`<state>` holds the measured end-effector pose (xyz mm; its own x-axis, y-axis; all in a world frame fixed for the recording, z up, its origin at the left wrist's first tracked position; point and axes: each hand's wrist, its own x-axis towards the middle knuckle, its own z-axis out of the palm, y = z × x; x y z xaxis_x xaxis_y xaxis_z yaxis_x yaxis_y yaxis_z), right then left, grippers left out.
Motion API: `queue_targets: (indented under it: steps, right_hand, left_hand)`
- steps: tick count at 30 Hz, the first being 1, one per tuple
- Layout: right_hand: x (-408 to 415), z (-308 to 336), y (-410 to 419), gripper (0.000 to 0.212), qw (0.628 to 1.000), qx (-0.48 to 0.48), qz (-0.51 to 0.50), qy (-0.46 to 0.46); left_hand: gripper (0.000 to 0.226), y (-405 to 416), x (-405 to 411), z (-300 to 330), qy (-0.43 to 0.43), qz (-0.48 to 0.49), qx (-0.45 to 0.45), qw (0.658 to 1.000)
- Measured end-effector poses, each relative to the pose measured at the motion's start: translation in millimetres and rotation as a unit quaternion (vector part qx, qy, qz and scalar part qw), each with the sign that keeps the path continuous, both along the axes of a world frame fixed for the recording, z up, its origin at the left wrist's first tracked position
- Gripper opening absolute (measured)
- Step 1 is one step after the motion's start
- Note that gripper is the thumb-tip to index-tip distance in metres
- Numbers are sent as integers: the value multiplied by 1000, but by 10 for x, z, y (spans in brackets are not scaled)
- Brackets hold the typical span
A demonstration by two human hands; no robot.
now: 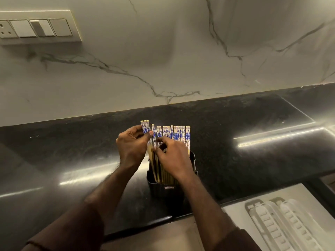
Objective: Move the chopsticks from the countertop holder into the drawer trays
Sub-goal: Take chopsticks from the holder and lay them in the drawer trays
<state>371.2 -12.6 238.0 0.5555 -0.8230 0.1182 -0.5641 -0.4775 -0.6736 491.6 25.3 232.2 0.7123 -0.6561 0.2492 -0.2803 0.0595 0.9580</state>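
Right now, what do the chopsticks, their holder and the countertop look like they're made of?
Chopsticks: probably bamboo or wood, with pale yellow shafts and glossy blue-and-white floral printed tops.
Holder: looks like black moulded plastic, matte, with a small label on the front.
Countertop: likely polished black granite, speckled and mirroring streaks of light.

Glossy black speckled stone tabletop (235, 142); veined marble wall (163, 51) at twelve o'clock; matt black plastic holder (168, 189); smooth, blue-patterned chopsticks (178, 134)

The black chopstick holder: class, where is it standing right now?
In the head view, the black chopstick holder stands on the dark countertop, centre frame, below both hands, left of the open drawer's white trays.
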Motion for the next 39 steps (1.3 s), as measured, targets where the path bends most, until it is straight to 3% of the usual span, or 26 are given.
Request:
queue_targets:
  steps: [6, 12, 15, 21, 26, 33, 39]
  right_hand:
    - [-89, 239, 82, 35, 997, 1, 31, -66]
    - [-349, 614, 307, 30, 986, 19, 51, -155]
    - [-553, 828, 483, 24, 971, 65, 78, -217]
    - [-1042, 1053, 930, 22, 948, 145, 115, -258]
    - [-1539, 923, 1358, 21, 928, 210, 96, -293]
    - [-2471, 712, 1626, 16, 944, 198, 33, -261]
    - [-3435, 560, 1461, 15, 949, 218, -40, -224]
  left_hand:
    - [32, 96, -66, 303, -31, -5, -20, 999]
    - [34, 372, -285, 1050, -117, -67, -40, 990]
    - [36, 546, -423, 1441, -85, -112, -44, 989]
    - [32, 989, -770, 1858, 10, -212, -74, 974]
    - [29, 1315, -1163, 1728, 35, -264, -56, 962]
    - [29, 1513, -2026, 1436, 67, -316, -25, 946]
    - [21, 1217, -2926, 1116, 79, -350, 17, 933]
